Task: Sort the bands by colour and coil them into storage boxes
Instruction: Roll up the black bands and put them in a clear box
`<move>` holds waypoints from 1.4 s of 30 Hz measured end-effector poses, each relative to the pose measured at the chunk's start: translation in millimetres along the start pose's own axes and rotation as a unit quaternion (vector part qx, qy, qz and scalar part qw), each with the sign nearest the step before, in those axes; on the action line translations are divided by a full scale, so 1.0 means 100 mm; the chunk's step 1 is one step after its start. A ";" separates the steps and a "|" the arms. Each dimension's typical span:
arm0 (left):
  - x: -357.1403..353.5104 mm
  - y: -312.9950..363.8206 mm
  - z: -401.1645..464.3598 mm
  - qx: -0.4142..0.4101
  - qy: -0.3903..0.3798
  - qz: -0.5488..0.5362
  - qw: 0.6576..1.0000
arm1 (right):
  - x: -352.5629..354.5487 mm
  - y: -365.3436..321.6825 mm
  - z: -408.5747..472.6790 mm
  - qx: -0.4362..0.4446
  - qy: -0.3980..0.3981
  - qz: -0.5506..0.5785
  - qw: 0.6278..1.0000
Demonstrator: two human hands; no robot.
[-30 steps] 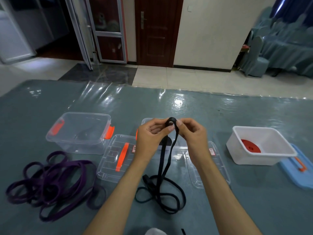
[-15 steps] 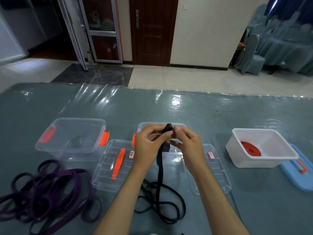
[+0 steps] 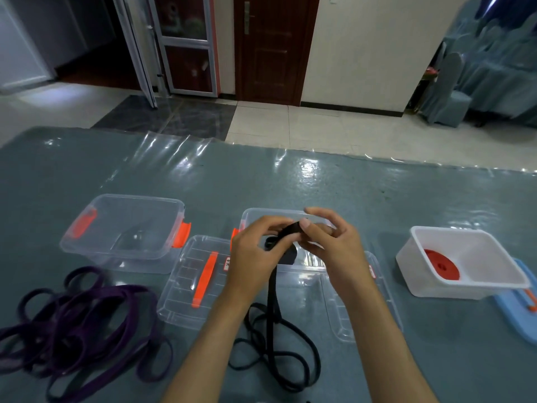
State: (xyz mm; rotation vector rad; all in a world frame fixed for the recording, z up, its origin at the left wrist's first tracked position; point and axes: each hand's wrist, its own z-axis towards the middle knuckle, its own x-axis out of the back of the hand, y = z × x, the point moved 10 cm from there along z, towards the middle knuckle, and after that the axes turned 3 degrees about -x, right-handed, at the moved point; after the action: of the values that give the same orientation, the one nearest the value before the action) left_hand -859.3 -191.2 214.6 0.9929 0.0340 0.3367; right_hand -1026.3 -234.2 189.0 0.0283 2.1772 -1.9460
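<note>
A black band [image 3: 273, 321] hangs from both hands and trails in loose loops on the table near me. My left hand [image 3: 255, 245] pinches its folded upper end, and my right hand [image 3: 331, 242] pinches the same end with thumb and fingers. Both hands are held over the middle clear box [image 3: 290, 271], where something dark lies. A heap of purple bands [image 3: 72, 324] lies at the left. An empty clear box [image 3: 125, 231] with orange latches stands behind the heap. A white box [image 3: 470, 283] at the right holds a coiled red band [image 3: 441, 266].
Two clear lids lie flat: one with an orange handle [image 3: 200, 280] left of my arms, one [image 3: 360, 312] under my right forearm. A blue lid [image 3: 520, 309] sits beside the white box. The grey table [image 3: 290, 181] is covered with glossy plastic film; its far edge meets a tiled floor.
The band's top end has been folded over and rolled between my fingers, starting a small coil. My right fingers have spread out more. The view has tilted down a little.
</note>
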 end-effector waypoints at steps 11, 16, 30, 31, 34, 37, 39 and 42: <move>-0.02 -0.01 -0.11 0.047 0.141 -0.144 0.978 | -0.29 0.16 -0.14 -0.101 -0.043 0.163 0.981; -0.07 0.07 -0.10 0.030 0.111 -0.080 0.990 | -0.25 0.04 -0.18 -0.081 -0.030 0.112 0.990; -0.12 0.19 0.07 0.079 -0.004 -0.204 0.976 | 0.00 -0.55 -0.29 0.147 0.002 -0.025 0.989; -0.08 0.21 0.10 0.085 0.011 -0.214 0.973 | 0.00 -0.54 -0.29 0.148 -0.003 -0.012 0.989; 0.01 0.25 0.15 0.091 0.050 -0.233 0.967 | -0.03 -0.51 -0.33 0.159 -0.021 0.013 0.987; -0.03 0.33 0.13 0.068 0.045 -0.218 0.973 | -0.02 -0.48 -0.38 0.161 -0.028 0.033 0.986; -0.06 0.34 0.10 0.070 0.038 -0.196 0.977 | 0.00 -0.47 -0.41 0.163 -0.023 0.041 0.985; -0.07 0.34 0.10 0.081 0.023 -0.161 0.983 | 0.02 -0.52 -0.46 0.174 -0.009 0.015 0.985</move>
State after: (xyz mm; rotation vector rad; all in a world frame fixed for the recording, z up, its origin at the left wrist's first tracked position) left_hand -873.3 -184.5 247.9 1.1215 0.2645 0.0600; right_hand -1043.7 -195.7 244.4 0.0982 1.7874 -2.2729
